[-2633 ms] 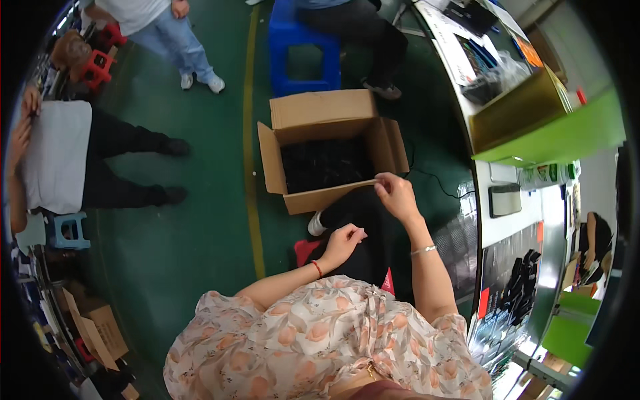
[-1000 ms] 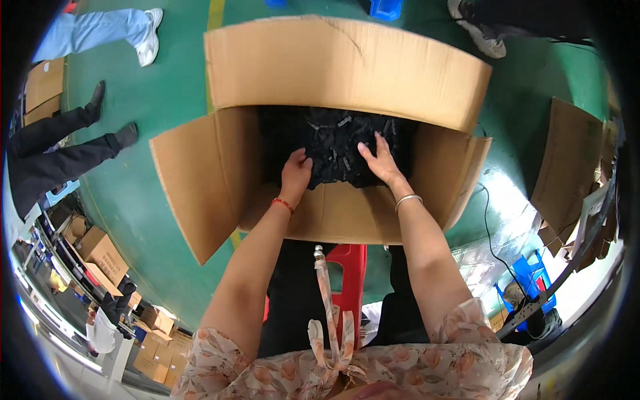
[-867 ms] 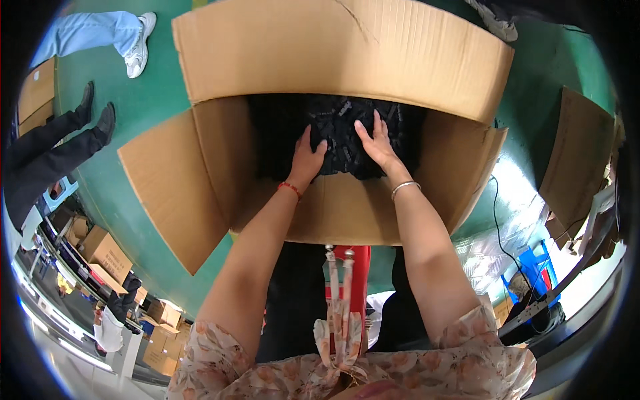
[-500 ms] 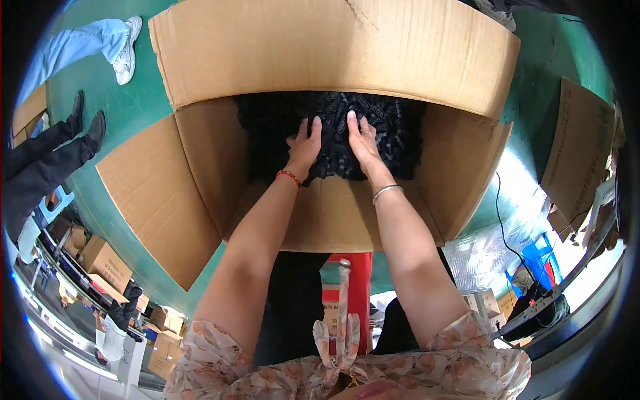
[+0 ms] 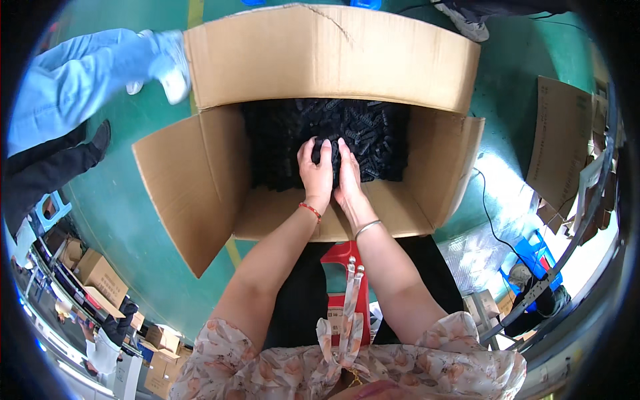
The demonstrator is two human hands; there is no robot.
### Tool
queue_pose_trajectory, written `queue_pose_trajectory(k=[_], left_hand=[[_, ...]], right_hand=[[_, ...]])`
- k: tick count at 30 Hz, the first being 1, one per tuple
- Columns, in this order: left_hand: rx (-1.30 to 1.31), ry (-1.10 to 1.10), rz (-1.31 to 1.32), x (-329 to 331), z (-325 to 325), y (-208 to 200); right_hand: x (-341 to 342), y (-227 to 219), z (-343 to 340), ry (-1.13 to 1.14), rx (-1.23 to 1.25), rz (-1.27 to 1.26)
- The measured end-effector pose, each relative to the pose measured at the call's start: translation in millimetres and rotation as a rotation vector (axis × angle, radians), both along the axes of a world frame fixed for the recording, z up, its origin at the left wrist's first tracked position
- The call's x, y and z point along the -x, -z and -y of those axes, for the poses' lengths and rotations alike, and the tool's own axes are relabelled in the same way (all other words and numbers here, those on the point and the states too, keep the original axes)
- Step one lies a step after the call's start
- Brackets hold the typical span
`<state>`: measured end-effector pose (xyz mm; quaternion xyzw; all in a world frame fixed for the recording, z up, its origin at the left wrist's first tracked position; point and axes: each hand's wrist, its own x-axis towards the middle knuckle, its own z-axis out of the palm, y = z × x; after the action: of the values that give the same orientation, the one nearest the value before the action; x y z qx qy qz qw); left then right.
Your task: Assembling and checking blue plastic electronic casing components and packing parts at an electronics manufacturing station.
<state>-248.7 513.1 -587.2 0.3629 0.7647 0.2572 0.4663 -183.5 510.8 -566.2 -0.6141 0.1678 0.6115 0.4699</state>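
Observation:
A large open cardboard box (image 5: pixel 260 63) stands before me, its floor heaped with small black ridged pieces (image 5: pixel 373 133), whose exact kind I cannot make out. Both my arms reach into it. My left hand (image 5: pixel 317 173), with a red bracelet at the wrist, and my right hand (image 5: pixel 348 175), with a silver bangle, are cupped close together. A clump of the black pieces is pressed between their fingers and palms at the near edge of the heap. The undersides of both hands are hidden.
The box's left flap (image 5: pixel 180 187) folds outward. Someone in light blue trousers (image 5: pixel 93 83) walks at the left, beside another person's dark trouser legs (image 5: pixel 53 163). At the right are a leaning cardboard sheet (image 5: pixel 560 143), a cable (image 5: pixel 490 213) and a blue stool (image 5: pixel 533 257).
My hands have come together and drawn nearer to me, gathering black pieces between them; before, they were apart over the heap. The person in light blue has stepped closer to the box.

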Motion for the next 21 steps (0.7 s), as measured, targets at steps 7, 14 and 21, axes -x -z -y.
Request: queue_pose_trajectory(k=[7, 14, 21], left_hand=[[-0.201, -0.003, 0.235, -5, -1, -104], [-0.414, 0.083, 0.334, 8, 22, -222], [-0.596, 0.109, 0.434, 31, 62, -321]], right_hand=[[4, -120, 0, 0.173, -0.135, 0.014], [22, -220, 32, 0.138, -0.453, 0.286], [44, -315, 74, 0.080, -0.670, 0.363]])
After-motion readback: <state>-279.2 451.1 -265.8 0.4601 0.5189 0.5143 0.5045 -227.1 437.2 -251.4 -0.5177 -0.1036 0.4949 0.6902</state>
